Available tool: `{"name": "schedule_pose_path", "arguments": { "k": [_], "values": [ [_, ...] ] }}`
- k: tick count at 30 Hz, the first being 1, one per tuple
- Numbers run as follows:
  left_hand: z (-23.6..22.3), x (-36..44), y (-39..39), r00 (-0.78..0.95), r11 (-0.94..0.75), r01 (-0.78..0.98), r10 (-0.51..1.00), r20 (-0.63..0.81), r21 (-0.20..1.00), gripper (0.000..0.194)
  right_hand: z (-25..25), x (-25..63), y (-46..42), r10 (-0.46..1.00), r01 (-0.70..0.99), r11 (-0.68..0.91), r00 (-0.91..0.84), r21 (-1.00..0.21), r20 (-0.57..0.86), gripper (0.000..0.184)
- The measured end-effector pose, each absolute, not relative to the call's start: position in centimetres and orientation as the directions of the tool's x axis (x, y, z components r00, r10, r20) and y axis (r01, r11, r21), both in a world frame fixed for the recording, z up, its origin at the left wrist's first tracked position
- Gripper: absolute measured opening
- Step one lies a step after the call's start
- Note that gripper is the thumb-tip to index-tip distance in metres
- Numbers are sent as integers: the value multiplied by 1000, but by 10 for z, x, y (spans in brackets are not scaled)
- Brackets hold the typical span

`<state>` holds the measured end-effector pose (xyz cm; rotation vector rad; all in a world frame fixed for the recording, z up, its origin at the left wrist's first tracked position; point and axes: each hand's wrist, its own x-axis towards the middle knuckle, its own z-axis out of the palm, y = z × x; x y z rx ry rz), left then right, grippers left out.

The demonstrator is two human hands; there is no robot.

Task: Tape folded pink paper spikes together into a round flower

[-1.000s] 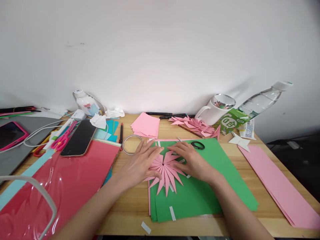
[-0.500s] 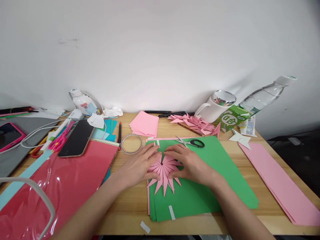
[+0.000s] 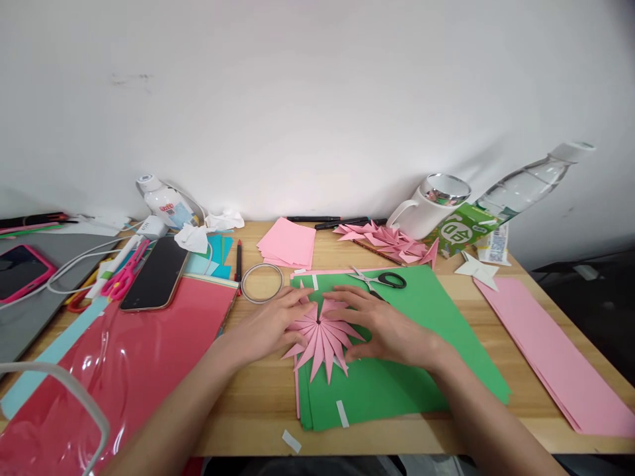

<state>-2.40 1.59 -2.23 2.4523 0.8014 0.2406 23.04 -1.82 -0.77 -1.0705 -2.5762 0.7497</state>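
Note:
A pink folded-paper star (image 3: pixel 325 344) with several pointed rays lies over green paper sheets (image 3: pixel 426 370), with a gap between its rays at the top. My left hand (image 3: pixel 270 324) curls around its left side, fingers on the upper rays and thumb lower down. On the other side my right hand (image 3: pixel 389 324) has its fingers over the upper right rays and its thumb near the lower right tips. Parts of the star are hidden under both hands. Small scissors (image 3: pixel 380 279) with black handles rest just beyond my right hand. A roll of tape (image 3: pixel 262 283) lies beyond my left hand.
White strips (image 3: pixel 342 414) lie near the front edge. Pink squares (image 3: pixel 288 241), folded pink pieces (image 3: pixel 391 241), a white mug (image 3: pixel 426 211), a green carton (image 3: pixel 459 231) and a tilted bottle (image 3: pixel 530 182) stand behind. Left are a phone (image 3: pixel 156 274) and red sheets (image 3: pixel 163 337); right, pink strips (image 3: pixel 550 350).
The paper star has turned a little and shifted slightly left between my hands. My right thumb has moved outward from over the rays to the tips. The camera view has shifted slightly.

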Motion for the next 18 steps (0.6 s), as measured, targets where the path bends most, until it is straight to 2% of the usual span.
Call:
{"name": "schedule_pose_path", "arguments": {
  "k": [2,5,7,13,16,18],
  "values": [
    [-22,-23,16,798,-673,510,603,-1,535,48,-12,225,-23,729,589,596,-682,-545,60,55],
    [-21,-18,14,783,-679,546,622,-11,491,44,-25,217,-33,800,637,554,-586,-536,129,75],
    [-19,-14,12,776,-689,560,631,-1,460,40,-36,211,-40,830,677,537,-530,-503,174,81],
    [-16,-7,4,775,-709,585,632,-13,393,27,-50,198,-50,845,764,535,-487,-362,221,76],
    [-19,-7,3,780,-735,581,626,19,349,35,-51,198,-49,845,777,534,-491,-332,211,78],
    [-22,-8,3,774,-736,595,633,17,323,41,-51,197,-47,851,781,524,-478,-338,216,71]
  ]
}}
